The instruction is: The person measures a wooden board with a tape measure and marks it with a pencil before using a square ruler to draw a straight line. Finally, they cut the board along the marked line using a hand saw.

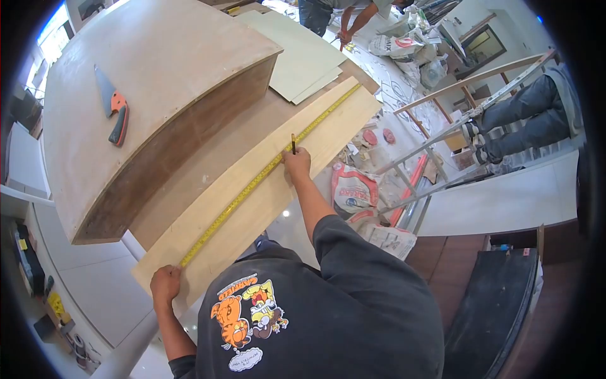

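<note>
Closest in, the left hand (165,282) has its fingers curled round the near end of a yellow tape measure (235,205), down at one end of a plywood strip (271,196); whether hook or case sits in that grip cannot be told. Forward and to its right, the right hand (297,164) grips a dark pencil (293,144) upright beside the tape, which stretches on past it towards the strip's far end.

The strip lies under both hands, partly over a brown wooden panel (246,142). Ahead of the left hand, and left of the right one, a curved wooden cabinet piece (183,63) bears a handsaw (118,104) with an orange and grey handle.

To the right of the right hand, a red-and-white printed sack (355,189) lies on the floor; beyond the same hand, thin pale sheets (303,54) are stacked. Further right, a person in dark trousers (527,117) has both feet at a ladder (435,137). Farthest ahead of the right hand, a co-worker's hands (344,35) are close together around something reddish.
</note>
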A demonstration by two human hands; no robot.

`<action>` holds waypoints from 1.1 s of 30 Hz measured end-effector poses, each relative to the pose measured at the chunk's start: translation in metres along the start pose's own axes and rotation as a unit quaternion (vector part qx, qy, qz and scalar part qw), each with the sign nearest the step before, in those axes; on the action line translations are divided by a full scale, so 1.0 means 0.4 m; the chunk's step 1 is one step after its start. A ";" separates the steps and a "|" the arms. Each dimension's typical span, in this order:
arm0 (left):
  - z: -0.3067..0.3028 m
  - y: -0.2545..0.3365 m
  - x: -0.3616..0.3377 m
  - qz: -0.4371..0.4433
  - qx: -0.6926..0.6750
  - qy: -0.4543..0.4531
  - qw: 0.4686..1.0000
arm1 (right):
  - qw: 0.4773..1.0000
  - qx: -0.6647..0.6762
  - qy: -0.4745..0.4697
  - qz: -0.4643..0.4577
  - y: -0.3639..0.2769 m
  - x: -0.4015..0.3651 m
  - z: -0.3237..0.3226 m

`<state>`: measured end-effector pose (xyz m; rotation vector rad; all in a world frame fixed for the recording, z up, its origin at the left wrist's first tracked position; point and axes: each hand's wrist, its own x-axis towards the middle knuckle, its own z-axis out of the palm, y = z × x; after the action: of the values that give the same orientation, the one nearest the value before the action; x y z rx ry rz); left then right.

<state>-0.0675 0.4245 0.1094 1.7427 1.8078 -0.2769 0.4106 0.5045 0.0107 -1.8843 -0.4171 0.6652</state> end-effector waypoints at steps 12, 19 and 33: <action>-0.048 -0.024 0.057 0.007 0.010 0.013 1.000 | 0.995 -0.078 -0.019 -0.057 -0.039 0.007 0.051; -0.053 -0.054 0.110 -0.001 0.045 0.030 0.999 | 0.991 -0.098 -0.086 0.017 -0.042 0.042 0.063; -0.071 -0.047 0.192 -0.053 0.032 -0.010 0.998 | 0.990 -0.115 -0.087 0.012 -0.064 0.066 0.088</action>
<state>-0.0895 0.5019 0.0848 1.6843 1.8994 -0.3980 0.4101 0.5548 0.0170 -2.0578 -0.6046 0.8299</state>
